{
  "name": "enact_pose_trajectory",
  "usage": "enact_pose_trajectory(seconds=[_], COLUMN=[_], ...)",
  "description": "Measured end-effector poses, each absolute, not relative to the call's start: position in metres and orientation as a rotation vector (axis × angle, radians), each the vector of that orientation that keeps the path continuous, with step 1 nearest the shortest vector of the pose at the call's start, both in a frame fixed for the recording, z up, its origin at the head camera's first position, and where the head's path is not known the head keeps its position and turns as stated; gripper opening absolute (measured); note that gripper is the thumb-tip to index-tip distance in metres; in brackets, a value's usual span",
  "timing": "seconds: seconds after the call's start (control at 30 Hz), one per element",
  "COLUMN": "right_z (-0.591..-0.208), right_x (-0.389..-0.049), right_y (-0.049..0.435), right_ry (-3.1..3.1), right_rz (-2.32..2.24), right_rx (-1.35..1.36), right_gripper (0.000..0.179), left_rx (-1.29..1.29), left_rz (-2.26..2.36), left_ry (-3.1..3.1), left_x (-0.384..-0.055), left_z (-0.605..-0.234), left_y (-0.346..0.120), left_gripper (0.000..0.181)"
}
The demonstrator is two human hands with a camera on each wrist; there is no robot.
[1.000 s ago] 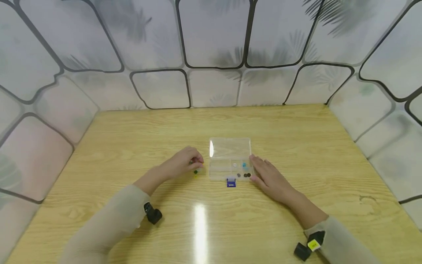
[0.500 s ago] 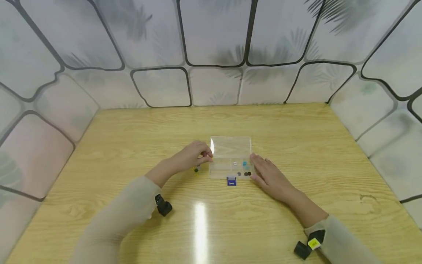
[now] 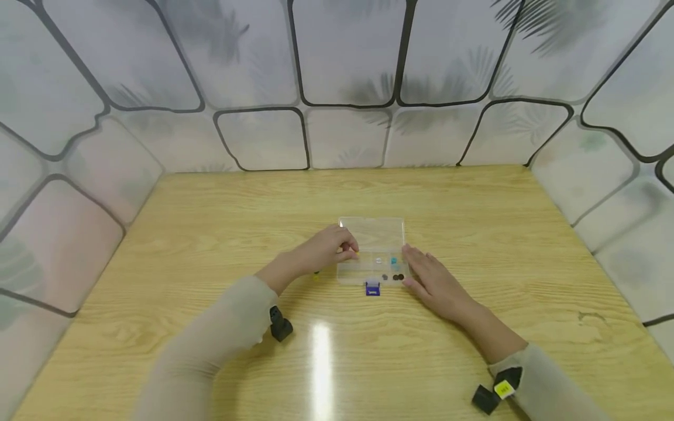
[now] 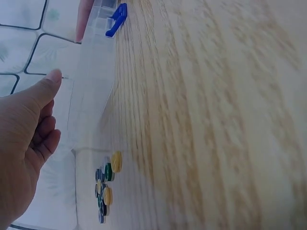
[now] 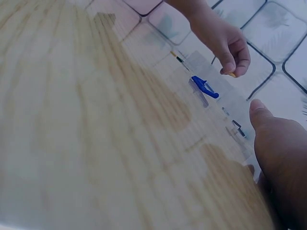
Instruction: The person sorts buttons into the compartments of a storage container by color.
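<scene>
A clear plastic compartment box (image 3: 347,276) stands on the table with its lid (image 3: 381,233) raised and its blue latch (image 3: 372,289) toward me. My left hand (image 3: 325,250) is above the box's left part, pinching a small yellow button (image 5: 232,74) between thumb and fingertips. Along the right side of the box rests my right hand (image 3: 438,287), its fingers extended. Within the right compartments lie blue buttons (image 3: 394,262), a white one (image 3: 378,261), greyish ones (image 3: 385,277) and dark ones (image 3: 398,277). Several yellow, green and dark buttons (image 4: 108,172) lie loose left of the box, partly hidden by my left arm in the head view.
The wooden table (image 3: 253,204) extends around the box on all sides. Patterned white panels (image 3: 347,140) rise along its back and sides. A bright light reflection (image 3: 321,368) falls on the tabletop near me.
My left hand has lifted a yellow button from the loose buttons and moved right, over the box. My right hand stays at the box's right side.
</scene>
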State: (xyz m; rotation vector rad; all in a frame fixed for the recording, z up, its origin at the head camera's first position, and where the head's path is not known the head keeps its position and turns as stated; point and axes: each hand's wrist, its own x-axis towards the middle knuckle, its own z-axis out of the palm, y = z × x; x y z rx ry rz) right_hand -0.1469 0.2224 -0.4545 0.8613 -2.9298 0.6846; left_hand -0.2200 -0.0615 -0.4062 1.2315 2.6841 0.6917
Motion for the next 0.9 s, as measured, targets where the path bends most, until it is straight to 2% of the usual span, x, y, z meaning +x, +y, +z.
enact_pose_trajectory(seconds=[0.47, 0.67, 0.9], right_z=[-0.455, -0.456, -0.455], right_x=[-0.147, -0.148, -0.147], right_y=[0.221, 0.222, 0.223], right_ry=[-2.928, -2.919, -2.92], right_rz=[0.685, 0.669, 0.668], right_rx=[0.874, 0.879, 0.873], right_gripper=[0.062, 0.062, 0.062], left_rx=[1.22, 1.161, 1.087], left_rz=[0.762, 0.768, 0.823], left_ry=[2.667, 2.684, 2.688], left_x=[-0.212, -0.21, -0.204], left_z=[-0.405, -0.406, -0.408], left_y=[-0.064, -0.076, -0.097], left_gripper=[0.022, 0.026, 0.023])
